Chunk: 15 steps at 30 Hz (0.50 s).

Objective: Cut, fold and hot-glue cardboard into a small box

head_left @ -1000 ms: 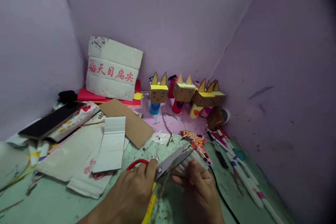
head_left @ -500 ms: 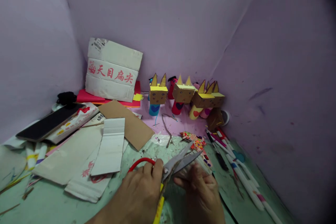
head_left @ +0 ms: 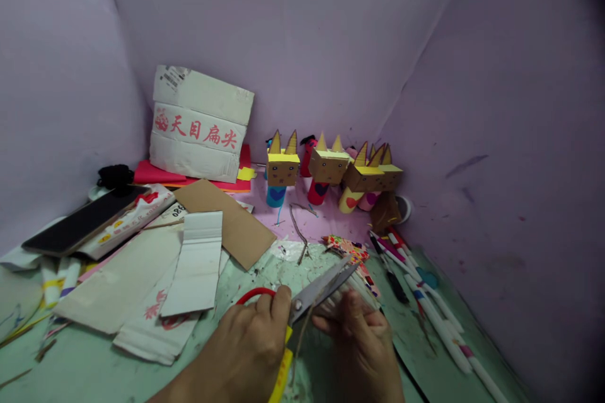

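My left hand (head_left: 258, 334) is wrapped round the handles of a pair of scissors (head_left: 314, 296) with one red and one yellow handle. The blades point up and to the right, only slightly apart. A thin brown twig (head_left: 302, 340) hangs beside the pivot, its upper end at the blades. My right hand (head_left: 362, 334) is closed, thumb up, just right of the blades. Its fingers pinch something too small to make out, near a clear ribbed piece (head_left: 333, 304) behind them.
Cardboard pieces (head_left: 196, 264) and a black phone (head_left: 85, 220) lie at the left. Several box-headed figures (head_left: 283, 173) stand at the back. White markers (head_left: 442, 330) and a patterned item (head_left: 347, 247) lie at the right. A printed cardboard sheet (head_left: 201, 123) leans on the back wall.
The scissor blades have come closer together, and the twig now hangs lower and more clearly apart from the yellow handle. The whole view has shifted slightly.
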{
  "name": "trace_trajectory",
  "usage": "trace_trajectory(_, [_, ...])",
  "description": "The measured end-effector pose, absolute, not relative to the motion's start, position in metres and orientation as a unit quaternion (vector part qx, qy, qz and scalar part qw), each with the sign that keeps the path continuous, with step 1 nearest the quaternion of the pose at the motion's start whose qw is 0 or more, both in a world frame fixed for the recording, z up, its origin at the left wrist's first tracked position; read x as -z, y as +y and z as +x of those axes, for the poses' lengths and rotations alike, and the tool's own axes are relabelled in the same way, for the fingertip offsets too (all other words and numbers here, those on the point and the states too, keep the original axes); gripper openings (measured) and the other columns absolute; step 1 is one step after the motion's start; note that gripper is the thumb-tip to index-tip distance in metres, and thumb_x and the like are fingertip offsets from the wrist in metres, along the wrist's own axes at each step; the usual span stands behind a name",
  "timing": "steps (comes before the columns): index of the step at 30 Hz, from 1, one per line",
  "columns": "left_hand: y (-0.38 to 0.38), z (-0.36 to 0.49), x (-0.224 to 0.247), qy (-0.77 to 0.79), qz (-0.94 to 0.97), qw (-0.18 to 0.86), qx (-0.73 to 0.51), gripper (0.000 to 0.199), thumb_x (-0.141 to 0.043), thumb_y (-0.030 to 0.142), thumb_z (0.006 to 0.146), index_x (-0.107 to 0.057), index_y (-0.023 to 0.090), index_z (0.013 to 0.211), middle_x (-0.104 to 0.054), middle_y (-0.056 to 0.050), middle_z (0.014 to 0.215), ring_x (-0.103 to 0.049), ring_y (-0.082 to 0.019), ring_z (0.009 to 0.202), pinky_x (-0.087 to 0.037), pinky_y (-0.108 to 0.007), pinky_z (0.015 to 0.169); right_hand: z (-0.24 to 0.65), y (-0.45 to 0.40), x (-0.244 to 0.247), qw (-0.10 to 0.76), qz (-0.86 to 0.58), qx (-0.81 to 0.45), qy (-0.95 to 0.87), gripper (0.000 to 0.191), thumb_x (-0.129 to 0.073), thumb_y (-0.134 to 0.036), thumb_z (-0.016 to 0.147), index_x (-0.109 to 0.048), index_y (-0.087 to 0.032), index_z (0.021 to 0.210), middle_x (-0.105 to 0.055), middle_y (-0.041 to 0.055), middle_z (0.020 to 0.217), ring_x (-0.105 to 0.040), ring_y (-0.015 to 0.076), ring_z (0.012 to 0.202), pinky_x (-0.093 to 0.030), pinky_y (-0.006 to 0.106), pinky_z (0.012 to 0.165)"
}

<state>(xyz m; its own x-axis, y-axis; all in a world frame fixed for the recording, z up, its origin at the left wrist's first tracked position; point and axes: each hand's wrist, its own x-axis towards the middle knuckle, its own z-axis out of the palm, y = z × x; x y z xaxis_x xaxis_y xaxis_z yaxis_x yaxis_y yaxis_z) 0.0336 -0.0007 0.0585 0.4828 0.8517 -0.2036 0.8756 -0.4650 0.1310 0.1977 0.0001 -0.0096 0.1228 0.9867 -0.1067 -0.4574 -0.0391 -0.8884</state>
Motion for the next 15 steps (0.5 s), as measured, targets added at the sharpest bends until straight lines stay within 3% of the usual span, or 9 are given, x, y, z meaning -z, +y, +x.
trace_trajectory(5, [0.001, 0.033, -0.058, 0.515, 0.844, 0.146, 0.030, 0.042, -0.040, 0.000, 0.073, -0.054, 0.016, 0.108, -0.071, -0.011, 0.092, -0.069, -0.027, 0.079, -0.055, -0.039, 0.070, 0.196, 0.005, 0.002, 0.605, -0.432, -0.600, -0.295, 0.037, -0.074, -0.051, 0.071, -0.077, -0.015, 0.081, -0.074, 0.0048, 0.071, -0.067, 0.0156, 0.061, -0.059, 0.023, 0.055])
trace_trajectory(10, [0.009, 0.026, -0.041, 0.530, 0.821, 0.207, -0.046, 0.036, -0.047, 0.005, 0.068, -0.054, 0.016, 0.102, -0.071, -0.006, 0.070, -0.067, -0.023, 0.063, -0.048, -0.028, 0.056, 0.194, 0.014, -0.011, 0.594, -0.441, -0.609, -0.287, 0.041, -0.080, -0.054, 0.061, -0.075, -0.015, 0.070, -0.070, 0.0028, 0.061, -0.063, 0.0129, 0.052, -0.056, 0.020, 0.045])
trace_trajectory(13, [0.018, 0.010, -0.046, 0.561, 0.791, 0.212, -0.123, 0.022, -0.043, 0.012, 0.076, -0.054, 0.020, 0.093, -0.070, -0.004, 0.069, -0.066, -0.020, 0.060, -0.045, -0.026, 0.056, 0.192, 0.018, -0.017, 0.583, -0.418, -0.643, -0.269, 0.039, -0.083, -0.050, 0.059, -0.075, -0.016, 0.077, -0.072, 0.0026, 0.067, -0.063, 0.0119, 0.054, -0.055, 0.017, 0.042])
trace_trajectory(15, [0.025, -0.009, -0.060, 0.609, 0.764, 0.174, -0.125, 0.018, -0.039, 0.017, 0.082, -0.054, 0.022, 0.091, -0.069, -0.004, 0.072, -0.066, -0.020, 0.064, -0.044, -0.027, 0.059, 0.191, 0.020, -0.019, 0.577, -0.418, -0.655, -0.251, 0.039, -0.084, -0.049, 0.056, -0.074, -0.016, 0.072, -0.068, 0.0000, 0.061, -0.058, 0.0092, 0.048, -0.054, 0.016, 0.040])
